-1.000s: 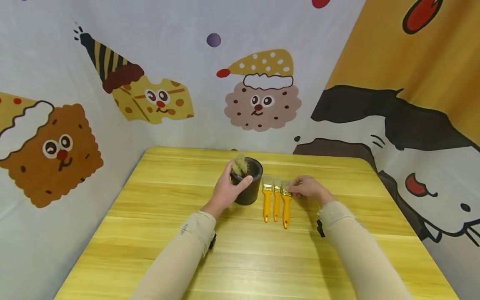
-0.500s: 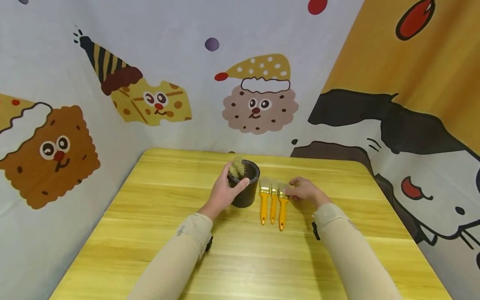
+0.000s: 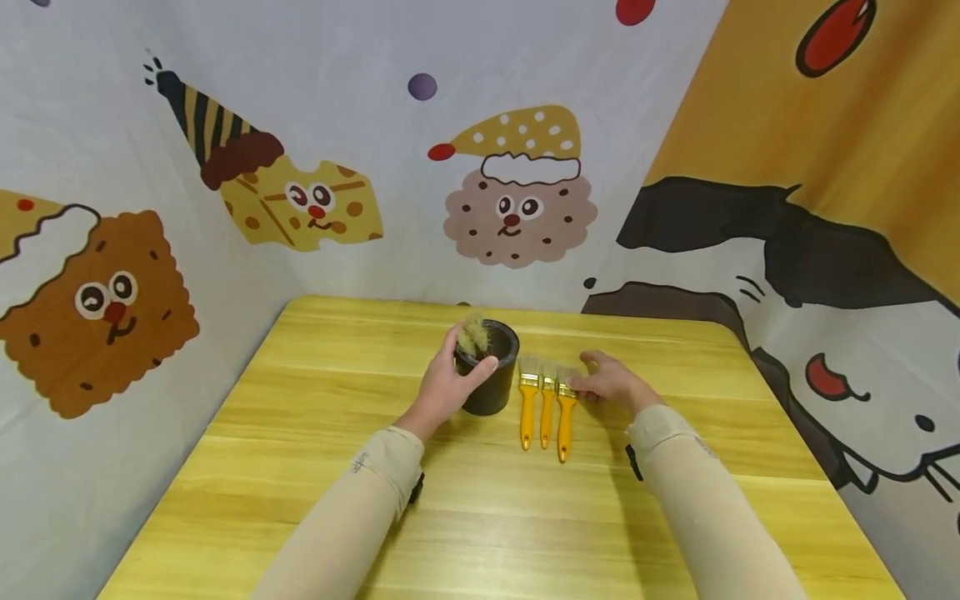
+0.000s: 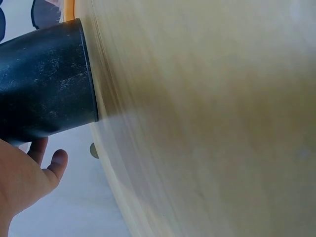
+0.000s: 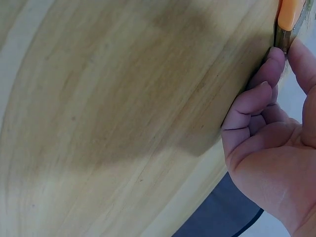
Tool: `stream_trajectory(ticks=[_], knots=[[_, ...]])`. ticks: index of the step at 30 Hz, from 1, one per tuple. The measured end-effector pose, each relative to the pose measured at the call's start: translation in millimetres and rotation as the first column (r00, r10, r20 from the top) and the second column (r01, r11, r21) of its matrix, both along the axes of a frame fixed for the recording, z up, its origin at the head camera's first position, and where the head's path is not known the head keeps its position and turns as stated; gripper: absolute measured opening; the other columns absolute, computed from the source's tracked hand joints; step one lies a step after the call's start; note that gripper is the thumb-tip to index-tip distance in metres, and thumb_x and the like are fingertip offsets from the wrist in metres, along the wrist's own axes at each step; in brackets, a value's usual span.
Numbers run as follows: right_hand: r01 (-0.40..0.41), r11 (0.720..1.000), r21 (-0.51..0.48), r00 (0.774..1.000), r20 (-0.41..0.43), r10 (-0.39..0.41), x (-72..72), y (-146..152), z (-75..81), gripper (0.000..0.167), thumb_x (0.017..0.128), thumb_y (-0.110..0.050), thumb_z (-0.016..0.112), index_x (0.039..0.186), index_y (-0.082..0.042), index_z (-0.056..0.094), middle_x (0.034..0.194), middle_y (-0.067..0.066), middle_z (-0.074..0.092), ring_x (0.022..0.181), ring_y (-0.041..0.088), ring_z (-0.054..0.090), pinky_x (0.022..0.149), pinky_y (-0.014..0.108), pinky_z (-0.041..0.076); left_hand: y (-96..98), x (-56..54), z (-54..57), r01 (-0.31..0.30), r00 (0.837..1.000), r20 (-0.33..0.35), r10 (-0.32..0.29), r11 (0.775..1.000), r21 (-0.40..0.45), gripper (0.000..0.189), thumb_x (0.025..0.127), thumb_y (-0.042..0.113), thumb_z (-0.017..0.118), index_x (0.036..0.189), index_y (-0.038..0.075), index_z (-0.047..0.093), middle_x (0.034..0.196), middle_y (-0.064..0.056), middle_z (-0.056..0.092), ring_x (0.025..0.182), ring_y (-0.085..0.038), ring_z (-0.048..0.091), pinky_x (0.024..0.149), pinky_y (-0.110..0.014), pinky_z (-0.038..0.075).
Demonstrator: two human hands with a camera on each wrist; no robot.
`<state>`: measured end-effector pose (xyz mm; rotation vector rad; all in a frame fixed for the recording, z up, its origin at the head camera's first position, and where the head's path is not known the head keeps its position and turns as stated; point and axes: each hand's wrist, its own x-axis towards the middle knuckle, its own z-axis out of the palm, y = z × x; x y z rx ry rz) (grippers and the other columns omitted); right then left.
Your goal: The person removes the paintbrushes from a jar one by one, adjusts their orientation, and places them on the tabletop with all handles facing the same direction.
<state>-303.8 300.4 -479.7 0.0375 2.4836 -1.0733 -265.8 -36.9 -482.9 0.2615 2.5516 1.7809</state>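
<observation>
My left hand [image 3: 441, 390] grips an upright black cup [image 3: 491, 390], thumb on its near side by the rim. A tan, bristly tuft [image 3: 474, 336] sticks up inside the cup; its lower part is hidden. Three paintbrushes with orange handles lie side by side right of the cup: a left paintbrush [image 3: 528, 417], a middle paintbrush [image 3: 547, 419] and a right paintbrush [image 3: 565, 427], bristles pointing away from me. With thumb and fingertip, my right hand [image 3: 613, 383] pinches the right paintbrush at its metal band, seen also in the right wrist view beside the orange handle [image 5: 290, 15].
A yellow wood-grain table [image 3: 480, 517] carries everything. Behind and beside it hangs a white cloth [image 3: 360, 75] printed with cartoon figures. The cup stands close to the left paintbrush.
The head view has shifted slightly, so hands, cup and paintbrushes appear a little further left and lower. Both hands keep their places on the cup and the right paintbrush.
</observation>
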Motion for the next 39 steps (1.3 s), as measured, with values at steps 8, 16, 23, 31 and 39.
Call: stream_trajectory(ticks=[8, 16, 23, 31, 39], knots=[[-0.017, 1.0, -0.008, 1.0, 0.0, 0.017, 2.2, -5, 6.8, 0.085, 0.107, -0.033, 0.068, 0.17, -0.003, 0.02, 0.096, 0.01, 0.07, 0.084, 0.022, 0.06, 0.082, 0.035, 0.053, -2.3, 1.3, 0.1, 0.005, 1.0, -0.01, -0.005, 1.0, 0.003, 0.1, 0.087, 0.084, 0.066, 0.167, 0.051, 0.016, 0.178, -0.003, 0.027, 0.162, -0.039, 0.031, 0.123, -0.071, 0.035], [-0.066, 0.998, 0.003, 0.998, 0.017, 0.066, 0.2, 8, 11.8, 0.087, 0.11, -0.04, 0.062, 0.169, 0.004, 0.015, 0.098, 0.015, 0.073, 0.078, 0.021, 0.058, 0.074, 0.036, 0.052, 4.5, 2.3, 2.1, 0.023, 1.0, -0.014, -0.023, 1.0, -0.01, 0.099, 0.088, 0.084, 0.064, 0.167, 0.052, 0.015, 0.178, -0.003, 0.027, 0.161, -0.04, 0.033, 0.122, -0.071, 0.036], [-0.079, 0.979, 0.187, 0.971, -0.207, 0.118, -10.6, -8, 40.7, 0.078, 0.11, -0.047, 0.059, 0.162, 0.006, 0.036, 0.134, 0.031, 0.067, 0.107, 0.037, 0.072, 0.094, 0.051, 0.059, 1.6, 2.4, 0.4, 0.001, 1.0, -0.013, -0.001, 1.0, 0.002, 0.095, 0.09, 0.082, 0.065, 0.166, 0.054, 0.016, 0.177, -0.003, 0.027, 0.161, -0.041, 0.033, 0.121, -0.071, 0.037], [-0.077, 0.995, 0.064, 0.887, -0.452, 0.098, -10.1, -74, 97.8, 0.056, 0.106, -0.047, 0.066, 0.151, -0.013, 0.059, 0.129, 0.014, 0.07, 0.114, 0.033, 0.067, 0.096, 0.051, 0.058, -1.2, 1.5, -0.6, -0.009, 1.0, -0.014, 0.009, 1.0, -0.01, 0.101, 0.089, 0.083, 0.064, 0.17, 0.046, 0.016, 0.177, -0.005, 0.03, 0.16, -0.04, 0.035, 0.122, -0.07, 0.036], [-0.247, 0.96, 0.128, 0.841, -0.465, 0.278, 6.1, -128, 106.2, 0.048, 0.105, -0.036, 0.071, 0.146, -0.013, 0.063, 0.126, 0.012, 0.076, 0.114, 0.03, 0.072, 0.095, 0.05, 0.061, 0.5, 0.0, 1.0, 0.001, 1.0, -0.009, -0.001, 1.0, 0.013, 0.099, 0.089, 0.083, 0.065, 0.168, 0.048, 0.017, 0.176, -0.003, 0.031, 0.159, -0.037, 0.037, 0.122, -0.069, 0.038]])
